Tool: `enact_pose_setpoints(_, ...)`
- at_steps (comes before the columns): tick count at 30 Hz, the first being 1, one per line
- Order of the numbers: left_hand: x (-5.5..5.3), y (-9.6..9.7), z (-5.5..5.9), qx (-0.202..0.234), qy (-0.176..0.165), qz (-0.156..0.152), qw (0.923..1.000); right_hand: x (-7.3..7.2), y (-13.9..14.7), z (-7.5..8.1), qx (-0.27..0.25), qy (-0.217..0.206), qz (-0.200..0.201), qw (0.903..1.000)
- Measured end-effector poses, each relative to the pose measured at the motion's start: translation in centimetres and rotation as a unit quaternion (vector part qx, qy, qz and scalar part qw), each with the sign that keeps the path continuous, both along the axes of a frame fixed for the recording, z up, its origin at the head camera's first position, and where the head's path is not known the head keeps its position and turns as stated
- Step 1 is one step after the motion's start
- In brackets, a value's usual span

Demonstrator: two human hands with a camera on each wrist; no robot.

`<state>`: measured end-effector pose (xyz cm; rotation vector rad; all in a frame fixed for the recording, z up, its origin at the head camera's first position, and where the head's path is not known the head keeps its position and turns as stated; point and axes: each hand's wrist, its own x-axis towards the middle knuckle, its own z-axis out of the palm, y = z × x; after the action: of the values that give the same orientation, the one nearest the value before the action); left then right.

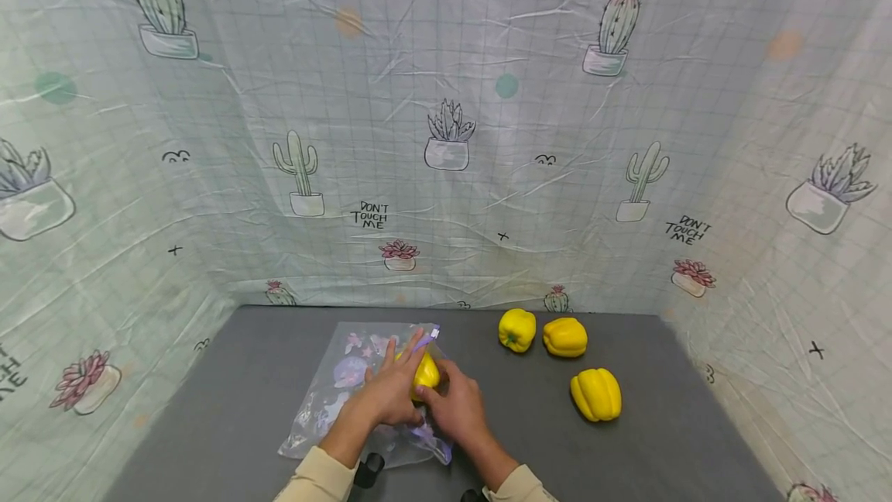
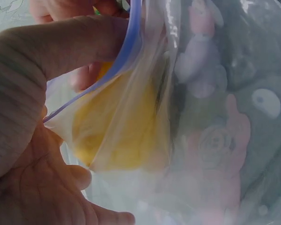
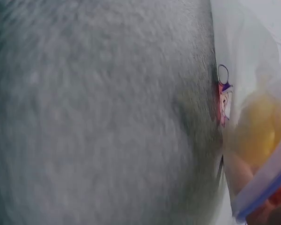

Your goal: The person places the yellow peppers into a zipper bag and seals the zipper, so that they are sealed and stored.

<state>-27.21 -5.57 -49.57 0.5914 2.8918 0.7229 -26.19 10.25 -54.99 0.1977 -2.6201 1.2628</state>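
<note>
A clear zip bag (image 1: 334,401) with pastel printed figures and a purple zip strip (image 2: 126,51) lies under both hands. In its mouth sits a yellow bell pepper (image 1: 427,375), seen through the plastic in the left wrist view. The left hand (image 1: 386,395) spreads over the bag with straight fingers, its thumb (image 2: 84,40) reaching to the zip strip. From the right side, the right hand (image 1: 460,405) holds the pepper between thumb and fingers; its fingers (image 2: 82,77) show behind the left thumb. The right wrist view catches the pepper behind plastic at its right edge.
Three more yellow bell peppers lie to the right on the dark grey table (image 1: 669,440): one (image 1: 517,330) and another (image 1: 565,337) at the back, a third (image 1: 596,395) nearer. A cactus-print curtain (image 1: 446,200) encloses the back and sides.
</note>
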Motion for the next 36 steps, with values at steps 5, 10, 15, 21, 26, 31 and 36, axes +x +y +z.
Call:
enact_pose_setpoints(5,0.0,-0.1,0.0,0.009,-0.005,0.0,1.0,0.0,0.4,-0.2,-0.081,-0.028,0.022,0.9961)
enact_pose_setpoints(10,-0.1,-0.2,-0.2,0.006,-0.014,0.0,0.9999,-0.3,0.5,-0.6,-0.082,-0.03,0.005,0.9962)
enact_pose_setpoints(15,-0.2,-0.2,-0.2,-0.001,-0.012,-0.003,0.9999,-0.6,0.4,-0.6,-0.058,-0.029,-0.028,0.9975)
enact_pose_setpoints(21,-0.3,-0.1,0.0,-0.025,-0.005,-0.002,0.9997,-1.0,0.2,-0.5,-0.051,-0.027,-0.059,0.9966)
enact_pose_setpoints(26,-0.2,0.1,0.3,-0.039,0.001,0.001,0.9992,-1.4,0.1,-0.7,-0.061,-0.016,-0.072,0.9954)
enact_pose_setpoints(31,-0.4,0.3,0.3,-0.052,0.003,0.009,0.9986,-1.6,0.3,-0.6,-0.054,-0.017,-0.071,0.9958)
enact_pose_setpoints(36,-0.6,0.5,0.2,-0.062,0.004,0.012,0.998,-1.4,0.6,-0.5,-0.055,-0.006,-0.075,0.9956)
